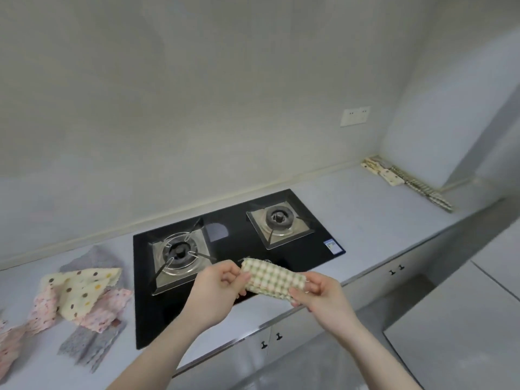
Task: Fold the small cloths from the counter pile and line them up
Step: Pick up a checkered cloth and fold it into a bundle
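Both hands are up in front of the stove (239,266), holding a checked cloth (272,279) already folded down into a narrow strip. The left hand (216,294) pinches the upper left end, thumb and fingers closed on the edge; the right hand (318,294) pinches the lower right end the same way. The cloth hangs in the air over the front edge of the black glass, touching nothing but the hands.

The fold looks loose to me. If either pinch slackens on the way over, the layers could spring open and the strip would need redoing. It could also drop onto a burner (180,253) rather than the surface (365,220).

The row of finished cloths (408,181) lies far off in the right corner against the wall, so it is a long carry. The unfolded pile (81,294) sits left of the stove, well apart from the hands.
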Action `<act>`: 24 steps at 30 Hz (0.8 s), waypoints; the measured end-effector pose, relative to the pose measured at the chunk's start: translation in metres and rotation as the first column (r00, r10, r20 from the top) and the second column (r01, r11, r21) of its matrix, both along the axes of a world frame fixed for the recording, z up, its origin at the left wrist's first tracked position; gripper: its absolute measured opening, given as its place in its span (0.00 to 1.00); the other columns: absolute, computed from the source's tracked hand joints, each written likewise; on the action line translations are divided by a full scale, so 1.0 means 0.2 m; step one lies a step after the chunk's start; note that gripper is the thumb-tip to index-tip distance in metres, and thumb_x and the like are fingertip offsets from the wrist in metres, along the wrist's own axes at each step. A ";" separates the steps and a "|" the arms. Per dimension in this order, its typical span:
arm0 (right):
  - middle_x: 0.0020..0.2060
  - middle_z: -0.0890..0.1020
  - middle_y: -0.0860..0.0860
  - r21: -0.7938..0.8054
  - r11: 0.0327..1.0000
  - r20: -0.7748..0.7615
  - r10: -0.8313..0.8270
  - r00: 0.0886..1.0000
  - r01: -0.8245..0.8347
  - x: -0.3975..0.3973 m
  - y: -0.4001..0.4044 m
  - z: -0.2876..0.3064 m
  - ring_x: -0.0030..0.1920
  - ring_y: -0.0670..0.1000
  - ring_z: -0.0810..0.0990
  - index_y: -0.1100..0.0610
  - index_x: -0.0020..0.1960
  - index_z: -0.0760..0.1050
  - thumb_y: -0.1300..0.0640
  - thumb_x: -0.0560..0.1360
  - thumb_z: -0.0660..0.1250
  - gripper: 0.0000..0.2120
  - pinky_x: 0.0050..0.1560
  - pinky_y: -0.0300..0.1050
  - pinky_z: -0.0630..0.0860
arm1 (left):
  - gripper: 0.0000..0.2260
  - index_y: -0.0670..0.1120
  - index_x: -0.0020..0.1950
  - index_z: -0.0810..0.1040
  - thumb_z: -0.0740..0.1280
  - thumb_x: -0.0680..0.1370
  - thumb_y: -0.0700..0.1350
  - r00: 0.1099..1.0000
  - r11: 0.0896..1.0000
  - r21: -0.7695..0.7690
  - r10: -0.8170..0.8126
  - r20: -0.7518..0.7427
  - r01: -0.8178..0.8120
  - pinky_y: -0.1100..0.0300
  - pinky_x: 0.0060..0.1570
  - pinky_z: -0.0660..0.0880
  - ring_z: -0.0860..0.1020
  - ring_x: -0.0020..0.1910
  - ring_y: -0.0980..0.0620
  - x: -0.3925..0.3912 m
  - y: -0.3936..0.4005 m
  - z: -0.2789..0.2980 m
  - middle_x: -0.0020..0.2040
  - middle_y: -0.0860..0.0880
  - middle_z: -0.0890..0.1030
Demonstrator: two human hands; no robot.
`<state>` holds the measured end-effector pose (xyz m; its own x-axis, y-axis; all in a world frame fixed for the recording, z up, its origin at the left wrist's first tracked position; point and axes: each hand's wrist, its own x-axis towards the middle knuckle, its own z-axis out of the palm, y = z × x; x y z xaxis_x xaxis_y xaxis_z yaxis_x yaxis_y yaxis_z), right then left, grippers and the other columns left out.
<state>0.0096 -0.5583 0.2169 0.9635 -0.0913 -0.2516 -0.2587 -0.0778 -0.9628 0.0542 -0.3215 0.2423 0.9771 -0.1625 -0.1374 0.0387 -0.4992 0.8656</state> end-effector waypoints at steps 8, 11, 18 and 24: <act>0.35 0.81 0.63 -0.060 0.997 -0.031 -0.053 0.998 0.051 0.18 -0.93 0.02 0.30 0.46 0.80 0.69 0.52 0.81 0.67 0.76 0.73 0.07 0.30 0.31 0.72 | 0.11 0.50 0.41 0.82 0.72 0.79 0.55 0.997 0.995 0.084 -0.060 0.045 0.056 0.57 0.44 0.81 0.82 0.35 0.57 0.23 -0.93 0.08 0.34 0.54 0.84; 0.34 0.81 0.59 -0.065 0.995 -0.038 -0.079 0.996 0.076 0.27 -1.16 0.00 0.32 0.46 0.82 0.72 0.50 0.78 0.60 0.75 0.75 0.14 0.33 0.33 0.72 | 0.13 0.49 0.40 0.81 0.72 0.79 0.55 0.997 0.991 0.111 -0.073 0.036 0.069 0.61 0.37 0.77 0.80 0.31 0.60 0.34 -1.15 0.10 0.33 0.53 0.84; 0.32 0.84 0.53 -0.097 0.990 -0.075 -0.111 0.991 0.103 0.52 -1.46 -0.02 0.36 0.48 0.80 0.63 0.47 0.83 0.50 0.75 0.75 0.14 0.39 0.45 0.69 | 0.14 0.50 0.39 0.77 0.69 0.81 0.56 0.985 0.964 0.216 -0.165 0.042 0.153 0.51 0.44 0.80 0.80 0.34 0.51 0.74 -1.48 0.04 0.35 0.48 0.83; 0.31 0.82 0.47 -0.132 0.973 -0.087 -0.203 0.975 0.190 0.76 -1.68 -0.06 0.36 0.46 0.82 0.60 0.52 0.82 0.53 0.76 0.74 0.11 0.40 0.41 0.71 | 0.17 0.51 0.36 0.73 0.68 0.80 0.59 0.970 0.947 0.224 -0.242 0.032 0.229 0.52 0.43 0.77 0.75 0.33 0.54 1.05 -1.70 -0.07 0.33 0.49 0.78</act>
<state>0.1615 -0.8937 0.2045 0.8945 -0.3123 -0.3198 -0.3741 -0.1314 -0.9180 0.2645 -0.6610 0.2291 0.9218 -0.3620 -0.1387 -0.1503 -0.6635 0.7329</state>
